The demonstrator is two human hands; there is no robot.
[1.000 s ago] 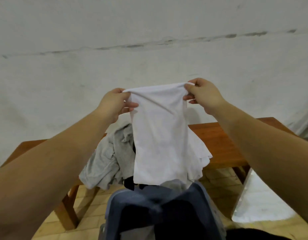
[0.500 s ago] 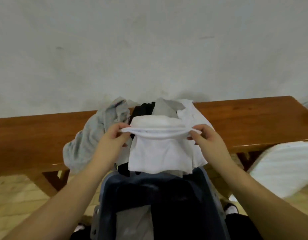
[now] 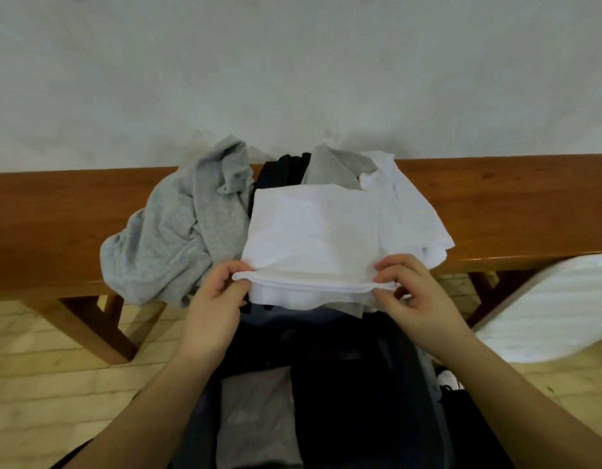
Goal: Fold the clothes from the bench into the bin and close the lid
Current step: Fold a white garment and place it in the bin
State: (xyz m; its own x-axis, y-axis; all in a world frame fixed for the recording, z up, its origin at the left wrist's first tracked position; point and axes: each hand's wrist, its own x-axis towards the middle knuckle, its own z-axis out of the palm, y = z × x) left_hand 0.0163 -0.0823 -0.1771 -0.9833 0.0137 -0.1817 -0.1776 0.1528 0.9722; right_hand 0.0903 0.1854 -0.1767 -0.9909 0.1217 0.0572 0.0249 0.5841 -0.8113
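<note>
I look down at a brown wooden tabletop (image 3: 72, 211) that runs from the left edge to the right edge, and I take it as my landmark. Behind the tabletop stands a pale grey wall (image 3: 292, 79) with faint stains. Under the tabletop I see slanted wooden legs (image 3: 99, 326) and a floor (image 3: 38, 367) of light yellow bricks.

In the middle of the tabletop lies a heap of clothes. A grey garment (image 3: 177, 231) is on the left part of the heap and hangs a little over the front edge. A black garment (image 3: 279, 170) shows at the back of the heap, near the wall, and a second white garment (image 3: 408, 211) lies on the right part.

On top of the heap, at the front edge of the tabletop, I hold a folded white cloth (image 3: 313, 231). My left hand (image 3: 218, 306) pinches its near left corner between thumb and fingers. My right hand (image 3: 418, 299) pinches the near right corner in the same way, with the other fingers curled. The near edge of the cloth is stretched between both hands.

Directly in front of the tabletop, below my hands, stands the dark bin (image 3: 424, 384), open. Inside it I see a folded grey piece (image 3: 255, 421) on the left and dark cloth (image 3: 353, 401) on the right. To the right of the bin, below the tabletop edge, leans a white ribbed panel (image 3: 557, 309); I cannot tell what it is.
</note>
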